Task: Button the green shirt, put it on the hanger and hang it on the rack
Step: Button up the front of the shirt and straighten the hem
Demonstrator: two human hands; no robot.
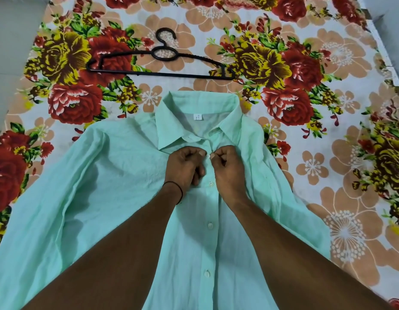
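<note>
Pretty much the whole view is a bed sheet [305, 135] in a loud floral print: big red roses, yellow-brown blooms and peach flowers outlined in white on a pale ground, with green leaves mixed in. It lies flat, barely a wrinkle. Down the left edge there's a plain grey surface [8, 52], floor or wall, can't tell. There's a similar greyish strip [393, 23] in the top right corner. The light is soft and even.

Shirt [118, 175], plain mint green with white buttons [210, 225], beneath the left hand [185, 166]; hanger [160, 74], black, beyond that hand; bedsheet [328, 198], white with red, yellow and peach flowers, around it.
</note>
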